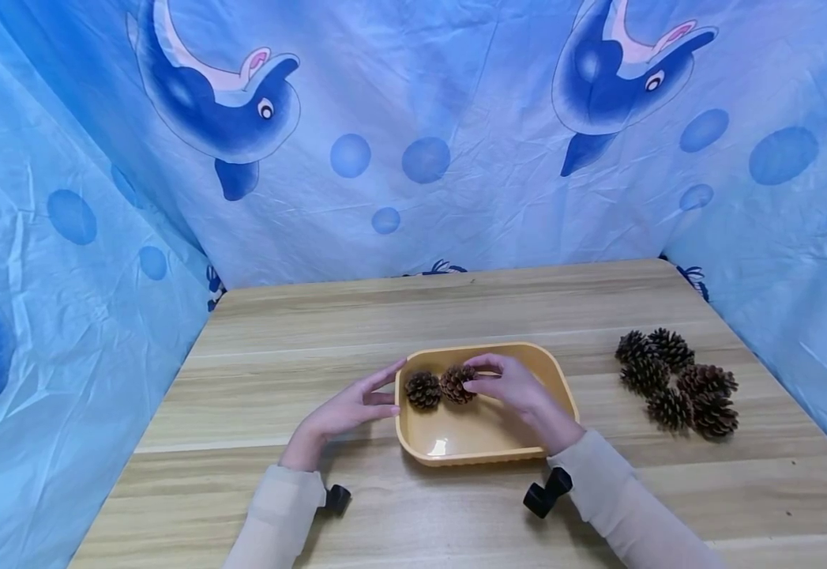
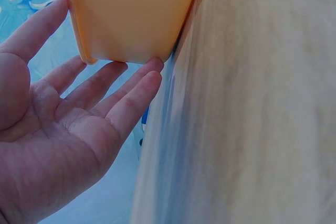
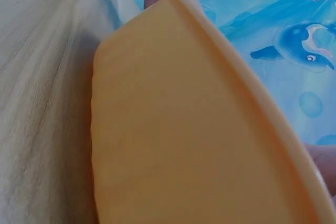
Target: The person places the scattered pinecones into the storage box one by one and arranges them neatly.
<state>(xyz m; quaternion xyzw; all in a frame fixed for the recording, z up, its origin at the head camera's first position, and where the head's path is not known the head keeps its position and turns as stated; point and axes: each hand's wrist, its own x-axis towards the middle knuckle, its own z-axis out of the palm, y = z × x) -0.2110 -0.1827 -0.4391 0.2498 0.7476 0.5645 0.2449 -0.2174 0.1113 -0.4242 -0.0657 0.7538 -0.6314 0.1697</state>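
Right hand (image 1: 517, 387) pinches first pinecone (image 1: 458, 385); second pinecone (image 1: 423, 390) just left, blocking that side. Tray (image 1: 484, 431) far wall close beyond grip; bare tray floor nearer wearer leaves room, also space above. Left hand (image 1: 351, 408) obstructs left rim. Pinecone pile (image 1: 693, 382) well right, outside tray.

Person's left hand (image 1: 349, 405) extends with fingers spread, right hand (image 1: 511, 386) pinches with thumb and fingers bent, sleeved forearms (image 1: 276, 510) angling inward.
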